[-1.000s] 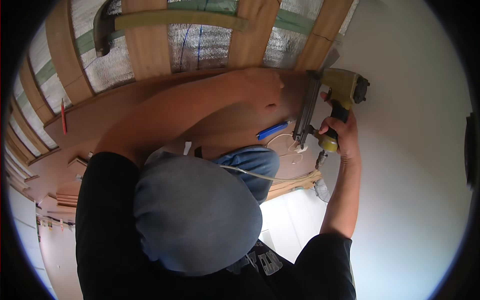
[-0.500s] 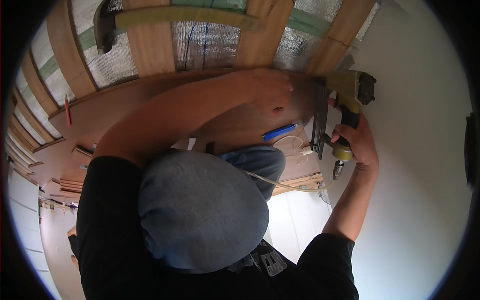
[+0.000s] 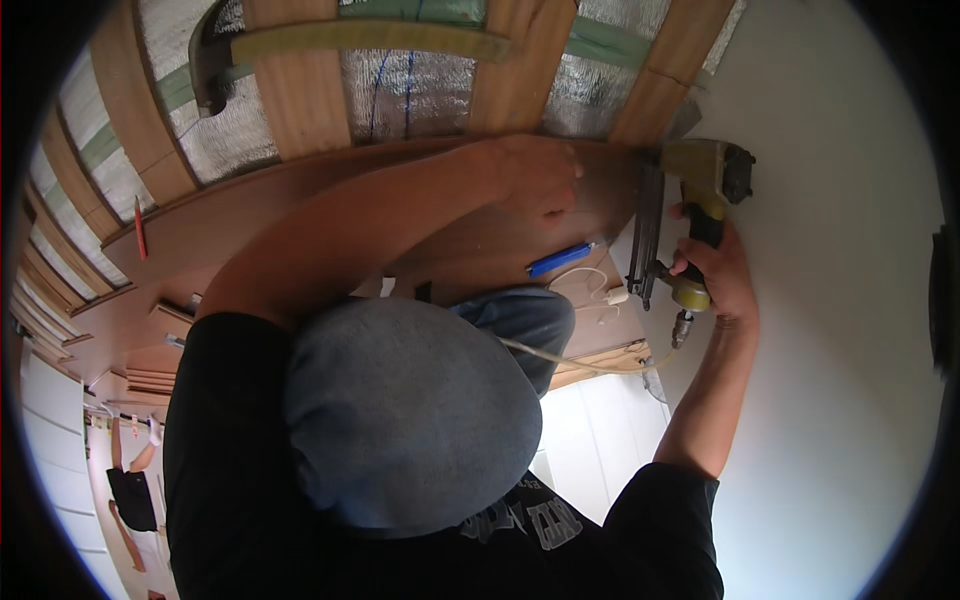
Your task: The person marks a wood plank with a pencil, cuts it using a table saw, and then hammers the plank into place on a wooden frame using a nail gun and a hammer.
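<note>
My right hand (image 3: 722, 268) grips the black handle of a yellow-green air nail gun (image 3: 700, 172), with fingers by its trigger. The gun's nose end meets the far right end of a brown floorboard (image 3: 420, 170), beside the white wall; the exact contact is hidden. A pale air hose (image 3: 560, 357) runs from the fitting under its handle. My left hand (image 3: 540, 178) presses on the same board near its far edge, left of the gun. Its thumb is apart from its bent fingers, and nothing shows in it.
A hammer (image 3: 370, 37) lies across wooden battens (image 3: 300, 100) over silvery foil. On the boards are a blue utility knife (image 3: 560, 260), a red pencil (image 3: 140, 230) and stacked wood strips (image 3: 148, 382). The white wall (image 3: 840, 300) bounds the right. Another person (image 3: 132, 500) is at lower left.
The view has shifted slightly, and the nail gun sits a little farther right in it. My left hand stays on the board. More of the other person shows at lower left.
</note>
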A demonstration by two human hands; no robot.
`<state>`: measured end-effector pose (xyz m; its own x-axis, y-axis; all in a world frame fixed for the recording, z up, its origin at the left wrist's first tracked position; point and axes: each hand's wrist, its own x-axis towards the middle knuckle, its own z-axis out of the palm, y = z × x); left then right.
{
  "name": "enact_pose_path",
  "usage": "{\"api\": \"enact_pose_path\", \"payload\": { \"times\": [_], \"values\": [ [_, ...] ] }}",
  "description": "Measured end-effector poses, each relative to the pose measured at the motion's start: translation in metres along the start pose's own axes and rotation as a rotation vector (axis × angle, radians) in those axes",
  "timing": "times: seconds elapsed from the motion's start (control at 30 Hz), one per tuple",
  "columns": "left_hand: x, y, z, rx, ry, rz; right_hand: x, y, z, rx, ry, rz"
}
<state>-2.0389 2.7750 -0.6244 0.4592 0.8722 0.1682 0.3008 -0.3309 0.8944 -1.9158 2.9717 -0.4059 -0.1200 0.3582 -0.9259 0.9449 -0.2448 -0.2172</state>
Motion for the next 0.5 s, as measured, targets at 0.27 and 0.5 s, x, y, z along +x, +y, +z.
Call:
{"api": "enact_pose_path", "payload": {
  "times": [0.27, 0.5],
  "values": [
    [0.000, 0.003, 0.001, 0.033, 0.023, 0.027, -0.003, -0.003, 0.001, -0.063, 0.023, 0.026],
    [-0.003, -0.001, 0.014, 0.145, 0.057, 0.073, -0.017, 0.015, 0.017, -0.140, 0.095, -0.103]
  ]
}}
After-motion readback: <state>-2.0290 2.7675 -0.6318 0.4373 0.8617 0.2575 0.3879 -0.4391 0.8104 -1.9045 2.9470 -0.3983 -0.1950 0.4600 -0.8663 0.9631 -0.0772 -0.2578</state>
